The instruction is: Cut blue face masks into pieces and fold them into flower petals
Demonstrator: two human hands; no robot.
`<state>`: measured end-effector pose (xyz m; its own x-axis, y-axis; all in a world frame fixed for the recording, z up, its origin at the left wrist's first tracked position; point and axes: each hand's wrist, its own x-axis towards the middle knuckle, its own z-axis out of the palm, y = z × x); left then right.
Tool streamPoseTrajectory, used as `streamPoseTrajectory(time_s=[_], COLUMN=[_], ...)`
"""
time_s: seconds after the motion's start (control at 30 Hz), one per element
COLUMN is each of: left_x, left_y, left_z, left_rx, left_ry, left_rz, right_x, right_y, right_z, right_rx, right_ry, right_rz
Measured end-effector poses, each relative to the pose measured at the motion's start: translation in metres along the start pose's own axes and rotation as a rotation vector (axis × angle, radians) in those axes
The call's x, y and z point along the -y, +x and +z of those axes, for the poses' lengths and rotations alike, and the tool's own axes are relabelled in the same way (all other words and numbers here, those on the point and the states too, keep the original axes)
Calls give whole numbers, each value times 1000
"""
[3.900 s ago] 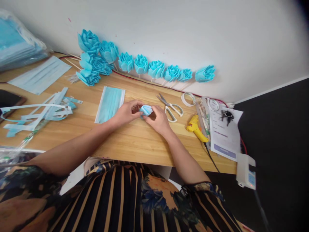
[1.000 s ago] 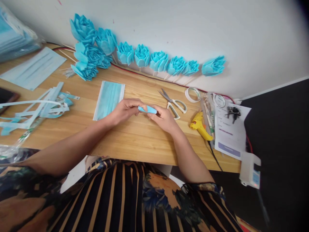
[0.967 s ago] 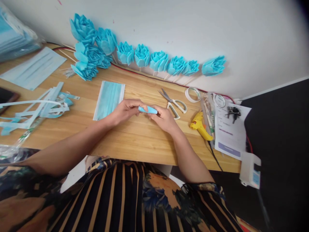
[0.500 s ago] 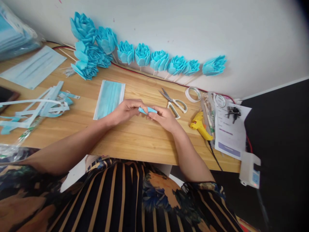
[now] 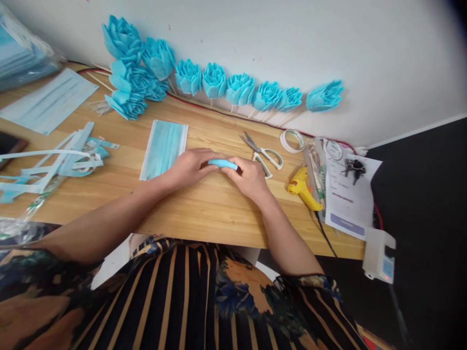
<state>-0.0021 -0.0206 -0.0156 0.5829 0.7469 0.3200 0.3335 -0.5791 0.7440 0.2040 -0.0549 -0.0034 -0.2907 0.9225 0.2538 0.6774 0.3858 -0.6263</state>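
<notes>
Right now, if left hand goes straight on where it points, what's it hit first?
The left hand holds the blue piece; past that, likely the right hand first, though depth is unclear.

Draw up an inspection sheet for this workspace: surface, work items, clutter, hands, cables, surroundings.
Surface: wooden tabletop, grain showing.
Work items: folded blue piece held above the table; flat blue mask, scissors and yellow glue gun lie nearby.
Clutter: loose cut strips heaped at left; keys on a printed sheet at right.
Hands: left hand and right hand both grip the blue piece.
Cables: black cord runs from the glue gun to the front edge.
Surroundings: pale wall behind, blue flowers on sticks along it.
</notes>
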Motion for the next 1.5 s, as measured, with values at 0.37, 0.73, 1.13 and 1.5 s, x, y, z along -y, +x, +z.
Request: streamPoseTrajectory(time_s=[0.37, 0.73, 1.13, 1.5], left_x=[-5, -8, -6, -3], left_y=[-4, -4, -5, -4], left_z=[3, 6, 4, 2], left_rx=[86, 26, 19, -2], left_ry=[204, 391, 392, 412], left_rz=[-92, -63, -22, 69], right_x=[6, 4, 5, 4], right_y=[-2, 1, 0, 0], right_z=[2, 5, -2, 5], right_rx=[-52, -97, 45, 160], right_ry=[68, 217, -63, -132], right_rz=[10, 9, -38, -110])
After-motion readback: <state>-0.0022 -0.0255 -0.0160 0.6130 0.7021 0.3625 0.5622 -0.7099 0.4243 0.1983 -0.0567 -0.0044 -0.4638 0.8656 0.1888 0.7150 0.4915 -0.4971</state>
